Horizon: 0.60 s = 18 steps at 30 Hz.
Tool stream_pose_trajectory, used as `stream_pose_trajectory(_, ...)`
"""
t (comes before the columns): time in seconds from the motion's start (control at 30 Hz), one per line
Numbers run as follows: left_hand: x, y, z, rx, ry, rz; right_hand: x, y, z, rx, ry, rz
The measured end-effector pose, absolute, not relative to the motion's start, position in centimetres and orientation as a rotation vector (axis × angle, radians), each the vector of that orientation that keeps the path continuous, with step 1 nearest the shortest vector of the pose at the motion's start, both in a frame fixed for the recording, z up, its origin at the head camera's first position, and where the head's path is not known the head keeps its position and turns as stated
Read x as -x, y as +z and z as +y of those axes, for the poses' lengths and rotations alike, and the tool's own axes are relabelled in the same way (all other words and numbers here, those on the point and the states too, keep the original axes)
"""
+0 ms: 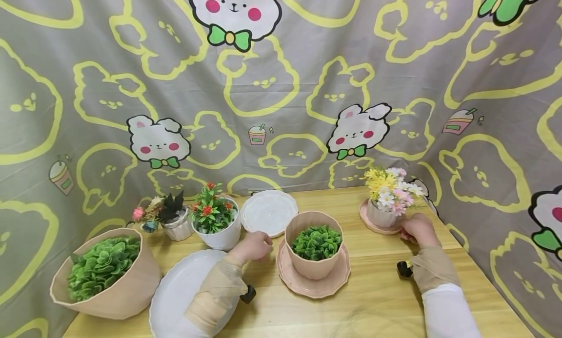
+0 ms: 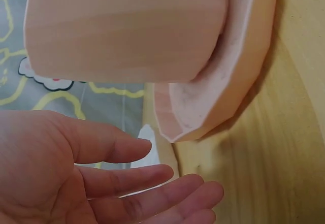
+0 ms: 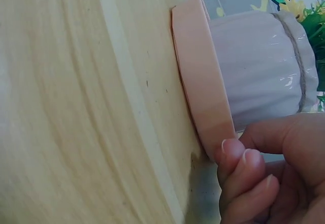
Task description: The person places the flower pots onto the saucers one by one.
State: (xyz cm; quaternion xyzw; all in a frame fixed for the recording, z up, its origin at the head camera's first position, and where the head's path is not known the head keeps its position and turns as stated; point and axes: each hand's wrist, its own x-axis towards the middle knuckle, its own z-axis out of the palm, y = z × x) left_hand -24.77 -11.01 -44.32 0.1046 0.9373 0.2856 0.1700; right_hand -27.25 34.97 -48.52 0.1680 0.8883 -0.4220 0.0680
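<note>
Nearest my head camera, the left forearm (image 1: 215, 296), wrapped in beige material, crosses over the large white plate (image 1: 173, 289) at near left. I report the remaining items from left to right.

Large pink planter (image 1: 136, 289): near left, just left of the large white plate; contains green foliage (image 1: 103, 267). White fluted pot (image 1: 179, 229): farther back, holding dark leaves (image 1: 171, 208). White round pot (image 1: 224, 238): to its right, containing a red-flowered plant (image 1: 212, 213). Small white plate (image 1: 269, 213): far centre, on the wooden table (image 1: 373, 289).

Left hand (image 1: 254, 246): fingers extended and slightly bent, gripping nothing; my left wrist view shows a gap between it and the scalloped pink saucer (image 1: 287, 274). That saucer carries a medium pink pot (image 1: 313, 268) with short green leaves (image 1: 317, 243), right of the hand.

Right hand (image 1: 421, 229): far right. On my right wrist view, its curled fingers pinch the rim of the small pink saucer (image 3: 203, 66). I locate this saucer at the far right of the table, beneath a small white flowerpot (image 1: 381, 216) of yellow, pink and white flowers (image 1: 392, 191). White sleeve (image 1: 450, 308): near right.
</note>
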Motion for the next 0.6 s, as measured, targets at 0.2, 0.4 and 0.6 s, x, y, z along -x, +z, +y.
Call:
stream_pose_trajectory(0.2, 24.8, -44.9, -10.9, -0.32, 0.766, 2.676, 26.9, -48.6, 34.6, -0.501, -1.235, 2.709)
stream_pose_trajectory(0.4, 24.8, -45.3, -10.9, -0.325, 0.754, 2.673, 26.7, -48.1, 33.8, -0.503, -1.162, 2.734)
stream_pose_trajectory(0.6, 24.4, -45.3, -10.5, -0.307, 0.87, 2.6, 26.1, -47.2, 33.0, -0.351, -0.969, 2.829)
